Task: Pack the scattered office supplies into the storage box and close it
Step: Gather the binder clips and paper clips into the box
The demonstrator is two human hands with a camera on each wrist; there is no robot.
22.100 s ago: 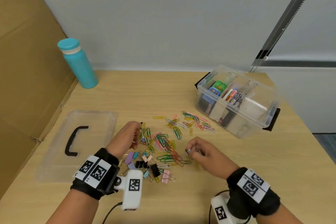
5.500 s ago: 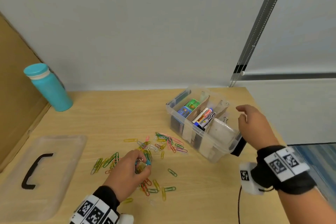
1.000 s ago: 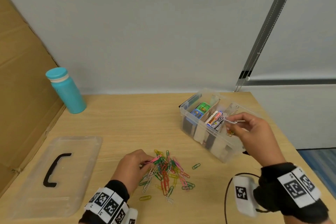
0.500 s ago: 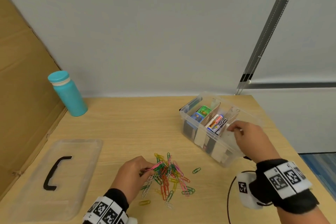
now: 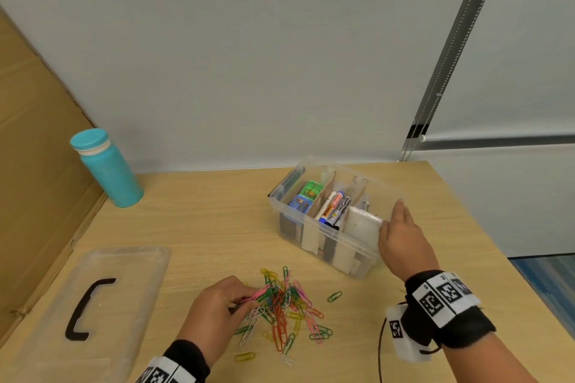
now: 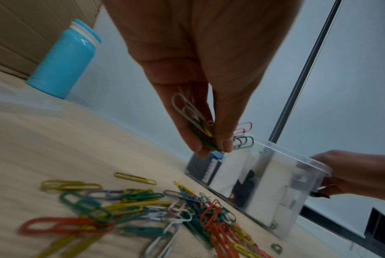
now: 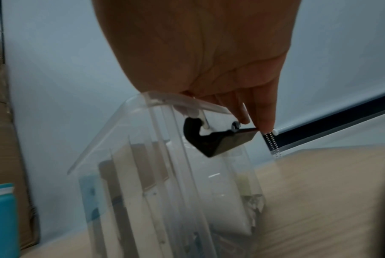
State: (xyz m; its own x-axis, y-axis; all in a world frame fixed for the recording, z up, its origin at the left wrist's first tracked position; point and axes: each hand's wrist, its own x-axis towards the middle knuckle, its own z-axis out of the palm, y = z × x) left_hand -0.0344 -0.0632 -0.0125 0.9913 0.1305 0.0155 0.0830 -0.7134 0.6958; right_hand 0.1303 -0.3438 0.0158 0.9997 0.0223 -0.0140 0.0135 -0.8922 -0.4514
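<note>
Packing looks partly done, judging by how things lie. Lid (image 5: 93,295) with its black handle sits off the box at about 8 o'clock on the table (image 5: 202,227), so closing is not yet done. Just right of it, at 6 o'clock, the left hand (image 5: 217,314) pinches a small bunch of paper clips between thumb and fingertips (image 6: 228,145), above the loose coloured pile of paper clips (image 5: 289,311) waiting on the wood; one green clip (image 5: 334,296) lies apart at the pile's 3 o'clock. Storage box (image 5: 329,227), clear and divided, stands open at 2 o'clock: sharpeners or erasers in the left bay, markers (image 5: 333,208) in the middle, a white block (image 5: 362,222) in the right. Right hand (image 5: 401,236) rests on the box's right end, fingers extended down by the black latch (image 7: 215,141), steadying it.
</note>
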